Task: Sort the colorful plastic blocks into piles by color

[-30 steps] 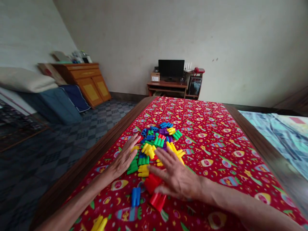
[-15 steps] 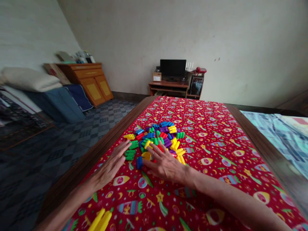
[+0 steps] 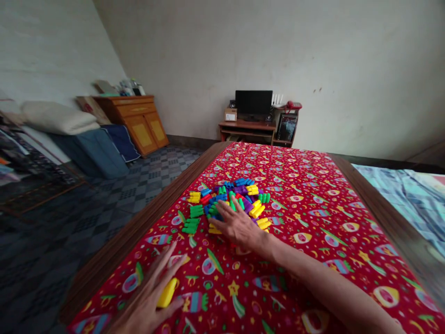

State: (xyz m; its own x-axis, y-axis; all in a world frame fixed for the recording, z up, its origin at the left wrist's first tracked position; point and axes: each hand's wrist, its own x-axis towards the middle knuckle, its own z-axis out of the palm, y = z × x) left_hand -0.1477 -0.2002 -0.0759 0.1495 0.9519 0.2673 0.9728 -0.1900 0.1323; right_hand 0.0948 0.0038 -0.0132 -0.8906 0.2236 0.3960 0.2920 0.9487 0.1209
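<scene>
On the near left of the cloth is my left hand (image 3: 149, 292), its fingers stretched out and the thumb apart. A yellow plastic toy block (image 3: 167, 293) shows between its thumb and forefinger, partly covered by the hand. My right hand (image 3: 238, 226) lies over the pile of toy blocks with its fingers spread, hiding part of it. Blue (image 3: 243, 182), purple and red blocks lie around the fingers. Yellow blocks (image 3: 257, 209) sit to the right of that hand. Two green blocks (image 3: 190, 226) are at the pile's left edge.
A red patterned cloth (image 3: 313, 195) covers the long table, whose brown wooden edge (image 3: 156, 199) shows at left. A desk with a monitor (image 3: 253, 102) stands by the far wall. An orange-brown cabinet (image 3: 142, 123) is at back left, and a bed (image 3: 399, 199) at right.
My left hand has drawn back from the pile to the yellow block near me, and that block has shifted forward and right. My right hand stays over the pile. The view has shifted slightly.
</scene>
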